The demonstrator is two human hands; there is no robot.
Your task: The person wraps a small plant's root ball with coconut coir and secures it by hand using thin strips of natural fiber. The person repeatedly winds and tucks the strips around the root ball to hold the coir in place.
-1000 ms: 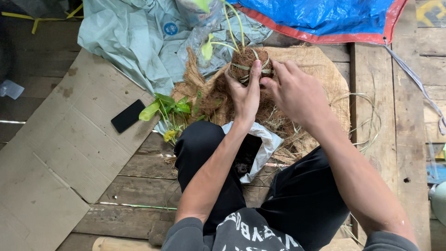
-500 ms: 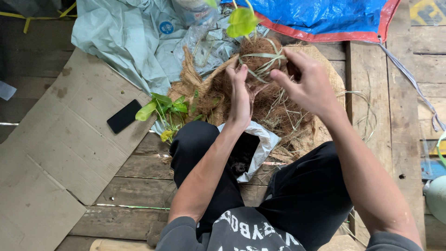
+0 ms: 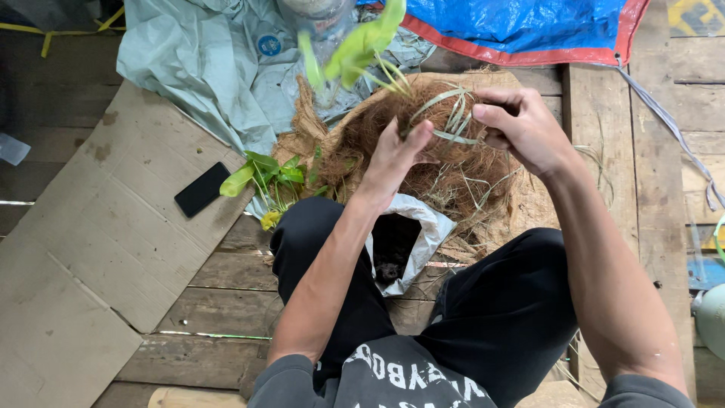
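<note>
My left hand (image 3: 394, 157) cups a brown ball of coconut fibre (image 3: 429, 121) with a green-leaved plant (image 3: 361, 47) sticking up out of it. Pale grass-like strips (image 3: 453, 117) are wound around the ball. My right hand (image 3: 522, 128) pinches the end of those strips on the ball's right side. Both hands are raised above a heap of loose coconut fibre (image 3: 468, 185). Part of the ball is hidden behind my left palm.
A white bag of dark soil (image 3: 400, 242) lies open between my knees. Small green seedlings (image 3: 264, 177) and a black phone (image 3: 202, 189) lie to the left on cardboard (image 3: 91, 249). Pale plastic sheeting (image 3: 204, 68) and a blue tarp (image 3: 529, 26) cover the far side.
Both hands have lifted the fibre ball closer to the camera. The right hand has pulled the strips around to the ball's right side.
</note>
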